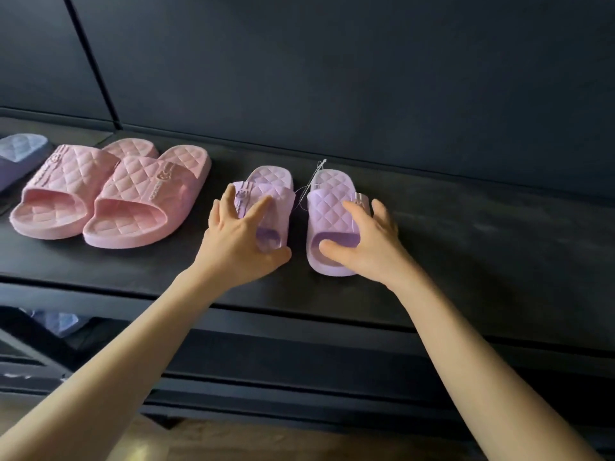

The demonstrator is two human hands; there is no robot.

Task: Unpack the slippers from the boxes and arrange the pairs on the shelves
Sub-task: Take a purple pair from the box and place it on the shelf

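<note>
No legible text anywhere, the raised lettering [159, 188] on the pink slippers [133, 181] too blurred.

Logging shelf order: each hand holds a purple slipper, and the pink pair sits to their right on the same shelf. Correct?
No: the head view shows the pink pair to their left. Left hand and right hand each hold a purple slipper on that shelf.
</note>
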